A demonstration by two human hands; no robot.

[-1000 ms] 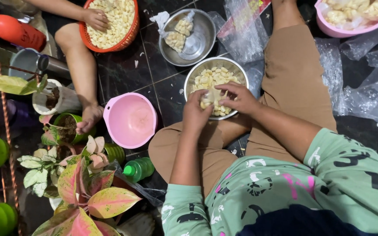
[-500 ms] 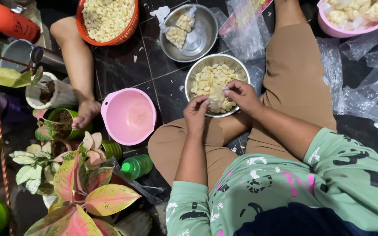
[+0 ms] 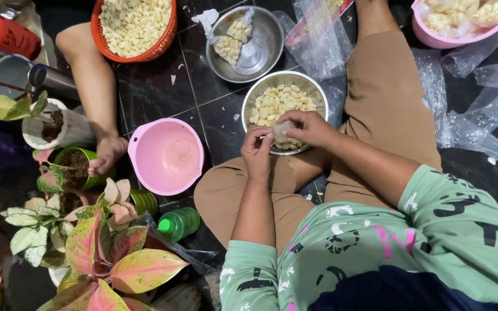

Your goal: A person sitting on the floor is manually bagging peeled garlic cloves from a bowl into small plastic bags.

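My left hand [image 3: 257, 151] and my right hand [image 3: 308, 126] meet over the near rim of a steel strainer bowl [image 3: 313, 87] that holds several pale peeled cloves. Together they pinch a small clear bag [image 3: 280, 133] stuffed with cloves. Both sets of fingers are closed on it. I sit cross-legged on dark floor tiles, in brown trousers and a green printed shirt, with the bowl in front of my knees.
A steel bowl [image 3: 267, 49] with filled little bags lies beyond, and an orange basket [image 3: 165, 46] of cloves is at the top left. An empty pink bowl [image 3: 145, 167] sits left, beside another person's leg [image 3: 96, 86]. Loose plastic bags [image 3: 479, 115], a green bottle [image 3: 180, 223] and potted plants [image 3: 93, 253] surround me.
The other person's hand that rested in the orange basket has left the view. My hands stay at the strainer bowl, still working the small bag.
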